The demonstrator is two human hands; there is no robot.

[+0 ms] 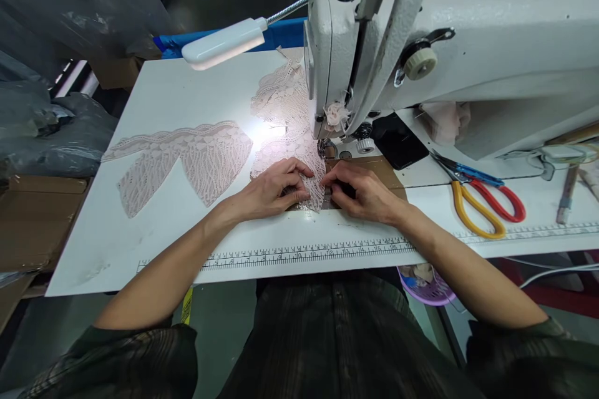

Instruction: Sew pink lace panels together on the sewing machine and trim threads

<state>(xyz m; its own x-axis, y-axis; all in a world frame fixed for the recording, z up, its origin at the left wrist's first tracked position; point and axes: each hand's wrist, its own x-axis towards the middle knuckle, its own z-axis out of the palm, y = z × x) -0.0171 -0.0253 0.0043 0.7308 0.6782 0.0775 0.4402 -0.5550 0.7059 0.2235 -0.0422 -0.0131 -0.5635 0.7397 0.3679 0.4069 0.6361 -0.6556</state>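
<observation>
Pale pink lace (314, 165) lies partly under the sewing machine's presser foot (327, 148), and more of it spreads behind on the table. My left hand (281, 187) rests on the near part with curled fingers, its thumb and fingertips holding the fabric. At the lace's right edge, my right hand (360, 190) is closed in a pinch on the border; the fingertips partly hide what they grip. Both hands are just in front of the needle area. A separate winged lace piece (206, 159) lies flat to the left.
The white sewing machine (486, 31) fills the upper right, with a lit lamp (224, 43) beside it. A black phone (400, 140), scissors (477, 209) and small snips (477, 174) lie right of my hands. A printed ruler (281, 255) follows the table's front edge.
</observation>
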